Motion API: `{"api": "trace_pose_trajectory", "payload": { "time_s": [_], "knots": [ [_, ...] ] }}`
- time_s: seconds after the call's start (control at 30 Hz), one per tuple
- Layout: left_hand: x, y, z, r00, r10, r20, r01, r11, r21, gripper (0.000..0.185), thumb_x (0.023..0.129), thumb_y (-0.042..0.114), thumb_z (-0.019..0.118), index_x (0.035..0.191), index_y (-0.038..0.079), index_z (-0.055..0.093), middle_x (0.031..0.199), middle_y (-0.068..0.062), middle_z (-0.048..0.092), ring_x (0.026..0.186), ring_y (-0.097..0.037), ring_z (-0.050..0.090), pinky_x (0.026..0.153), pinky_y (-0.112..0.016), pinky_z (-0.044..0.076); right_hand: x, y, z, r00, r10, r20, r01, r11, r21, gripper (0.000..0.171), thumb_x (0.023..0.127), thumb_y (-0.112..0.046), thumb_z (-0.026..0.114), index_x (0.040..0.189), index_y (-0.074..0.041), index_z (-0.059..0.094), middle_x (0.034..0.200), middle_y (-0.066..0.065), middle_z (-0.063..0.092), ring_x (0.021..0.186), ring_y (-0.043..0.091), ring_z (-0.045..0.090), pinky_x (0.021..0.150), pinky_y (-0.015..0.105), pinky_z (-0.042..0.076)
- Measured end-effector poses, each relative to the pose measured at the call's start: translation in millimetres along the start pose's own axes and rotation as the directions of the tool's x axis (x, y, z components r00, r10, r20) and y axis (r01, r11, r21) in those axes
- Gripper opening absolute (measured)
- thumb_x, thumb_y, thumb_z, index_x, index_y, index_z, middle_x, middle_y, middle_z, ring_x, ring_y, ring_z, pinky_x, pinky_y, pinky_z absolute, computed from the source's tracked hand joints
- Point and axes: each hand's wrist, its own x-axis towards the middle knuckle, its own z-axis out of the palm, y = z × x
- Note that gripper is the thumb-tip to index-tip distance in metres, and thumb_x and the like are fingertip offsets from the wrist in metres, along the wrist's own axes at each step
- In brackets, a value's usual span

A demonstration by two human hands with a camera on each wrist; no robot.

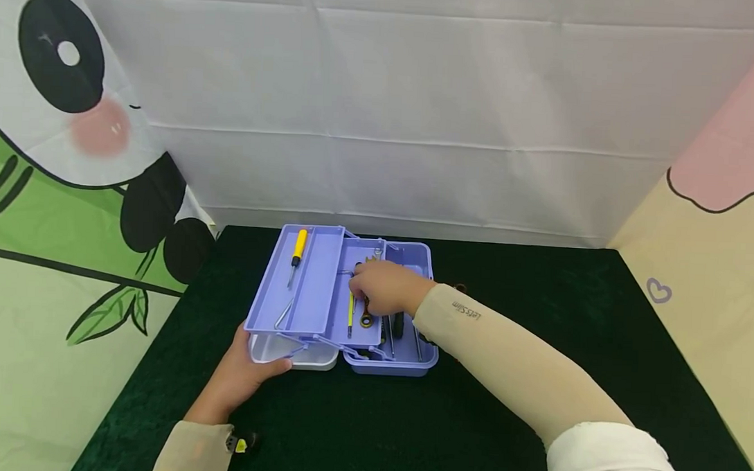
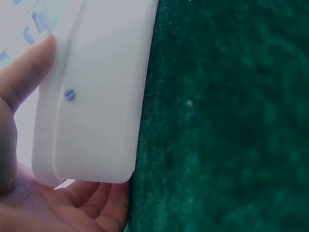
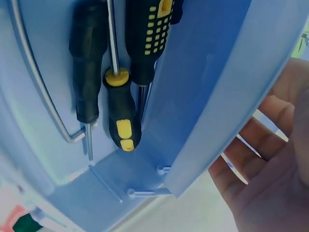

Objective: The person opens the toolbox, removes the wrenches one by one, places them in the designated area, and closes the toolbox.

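Observation:
A light-purple toolbox (image 1: 433,355) stands on the dark green cloth with its stepped trays folded out to the left. My left hand (image 1: 237,379) grips the end of its white lid (image 2: 101,96), thumb on one side and fingers round the other. Over the middle tray (image 1: 339,324) is my right hand (image 1: 390,286), fingers bent down among the tools. Its fingertips are hidden behind the tray wall in the right wrist view, so what they hold cannot be told. Below the hand show a ring spanner (image 1: 366,320) and a thin yellow screwdriver (image 1: 351,314).
A yellow-handled screwdriver (image 1: 299,246) and a hex key (image 1: 283,314) lie in the upper left tray. Black-and-yellow screwdrivers (image 3: 121,106) and a bent metal rod (image 3: 41,82) lie in the toolbox's lower part. A white cloth wall (image 1: 419,91) rises behind the table.

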Motion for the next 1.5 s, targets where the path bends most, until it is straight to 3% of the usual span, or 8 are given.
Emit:
{"api": "trace_pose_trajectory", "payload": {
  "time_s": [0.23, 0.6, 1.07, 1.5],
  "knots": [
    [-2.2, 3.3, -1.4, 1.000, 0.016, -0.009, -0.016, 1.000, -0.011, 0.128, 0.083, 0.049, 0.085, 0.165, 0.020, -0.009, 0.169, -0.022, 0.011, 0.145, -0.047, 0.026, 0.116, -0.073, 0.016, 4.6, -1.7, -6.2, 0.998, -0.046, 0.039, 0.049, 0.996, -0.078, 0.013, 0.091, -0.014, 0.077, 0.092, -0.025, 0.069, 0.098, -0.006, 0.054, 0.095, 0.016, 0.050, 0.088, 0.028, 0.045],
    [-1.4, 1.9, 1.7, 1.000, 0.012, 0.002, -0.012, 1.000, -0.015, 0.128, 0.084, 0.048, 0.085, 0.165, 0.021, -0.009, 0.169, -0.022, 0.012, 0.146, -0.048, 0.025, 0.116, -0.073, 0.016, 8.3, 1.5, -10.4, 0.994, -0.062, 0.086, 0.073, 0.989, -0.130, 0.019, 0.088, -0.018, 0.080, 0.084, -0.025, 0.062, 0.095, -0.005, 0.055, 0.095, 0.016, 0.049, 0.086, 0.030, 0.042],
    [-1.5, 2.0, 2.3, 1.000, 0.007, 0.004, -0.007, 1.000, -0.011, 0.127, 0.085, 0.046, 0.085, 0.165, 0.022, -0.011, 0.168, -0.022, 0.013, 0.146, -0.049, 0.026, 0.115, -0.073, 0.018, 13.1, 10.2, -7.0, 0.993, -0.104, 0.059, 0.106, 0.994, -0.031, 0.021, 0.089, -0.008, 0.075, 0.079, -0.023, 0.066, 0.088, -0.007, 0.058, 0.092, 0.014, 0.052, 0.086, 0.028, 0.044],
    [-0.6, 2.5, 2.8, 1.000, 0.024, 0.005, -0.024, 1.000, -0.013, 0.125, 0.086, 0.045, 0.084, 0.165, 0.024, -0.010, 0.169, -0.021, 0.010, 0.146, -0.048, 0.026, 0.115, -0.073, 0.016, 9.4, 13.6, -6.1, 0.989, -0.148, -0.010, 0.148, 0.989, 0.031, 0.022, 0.094, -0.001, 0.068, 0.092, -0.022, 0.074, 0.094, -0.007, 0.059, 0.097, 0.013, 0.053, 0.094, 0.027, 0.045]
  ]
}}
